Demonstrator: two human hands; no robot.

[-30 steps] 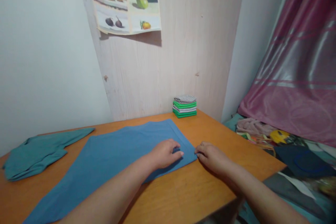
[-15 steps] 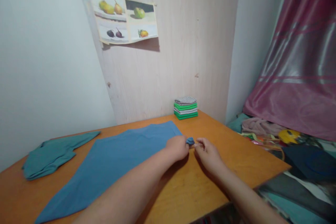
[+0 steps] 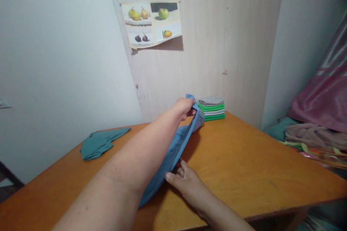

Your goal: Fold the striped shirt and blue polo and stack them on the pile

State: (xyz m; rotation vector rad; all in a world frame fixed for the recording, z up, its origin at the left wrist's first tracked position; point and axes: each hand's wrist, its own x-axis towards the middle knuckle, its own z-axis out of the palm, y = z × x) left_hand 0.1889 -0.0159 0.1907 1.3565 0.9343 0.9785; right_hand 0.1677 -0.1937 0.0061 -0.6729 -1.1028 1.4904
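My left hand (image 3: 185, 108) is stretched forward, with its fingers closed on the edge of a blue cloth (image 3: 173, 151). The cloth is lifted at that end and slopes down toward me, partly hidden behind my left forearm. Close to its lower edge is my right hand (image 3: 188, 182), with thumb and fingers apart; it seems to touch the cloth. A teal garment (image 3: 100, 143) lies crumpled on the left of the table. Just beyond my left hand stands a neat stack of folded cloths (image 3: 213, 110), green and white with a striped one on top.
The wooden table (image 3: 244, 158) reaches back to the wall, where a fruit picture (image 3: 151, 23) hangs. At the right are a pink curtain (image 3: 320, 97) and a heap of fabric (image 3: 314, 135) past the table edge.
The blue cloth was spread flat and is now raised and gathered by my left hand, which moved up and away. My right hand moved left and nearer. The view turned left.
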